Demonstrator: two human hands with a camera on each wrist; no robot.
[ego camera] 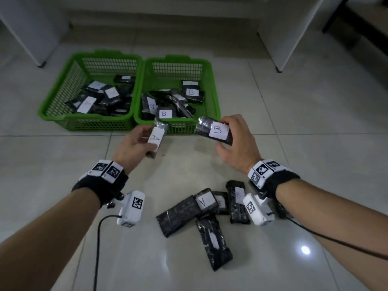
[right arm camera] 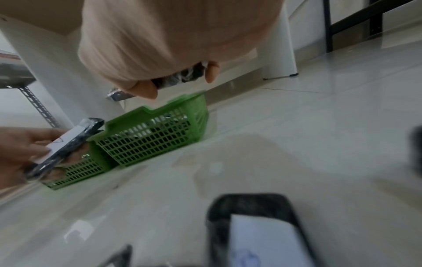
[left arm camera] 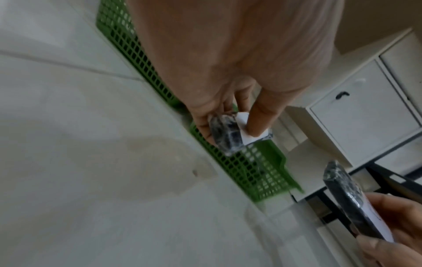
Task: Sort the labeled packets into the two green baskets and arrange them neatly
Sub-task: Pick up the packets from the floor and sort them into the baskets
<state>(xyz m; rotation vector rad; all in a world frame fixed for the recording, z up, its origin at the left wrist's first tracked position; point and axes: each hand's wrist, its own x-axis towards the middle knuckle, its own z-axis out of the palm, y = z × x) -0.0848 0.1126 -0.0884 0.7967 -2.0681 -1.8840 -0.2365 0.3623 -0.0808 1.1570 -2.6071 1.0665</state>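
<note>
My left hand (ego camera: 137, 143) pinches a black packet with a white label marked A (ego camera: 157, 137), lifted in front of the baskets; the left wrist view shows that packet (left arm camera: 228, 133) between thumb and fingers. My right hand (ego camera: 237, 141) grips a black packet labelled B (ego camera: 216, 131) just before the right green basket (ego camera: 212, 80); the right wrist view shows only an edge of that packet (right arm camera: 182, 75). The left green basket (ego camera: 63, 91) holds several A packets, the right one several B packets, lying untidily. Several packets (ego camera: 201, 206) remain in a loose pile on the floor between my forearms.
Both baskets stand side by side on the pale tiled floor (ego camera: 315, 143). White furniture legs (ego camera: 279, 66) rise behind on the right, and another white leg (ego camera: 39, 61) on the left. A black cable (ego camera: 98, 238) trails from my left wrist camera.
</note>
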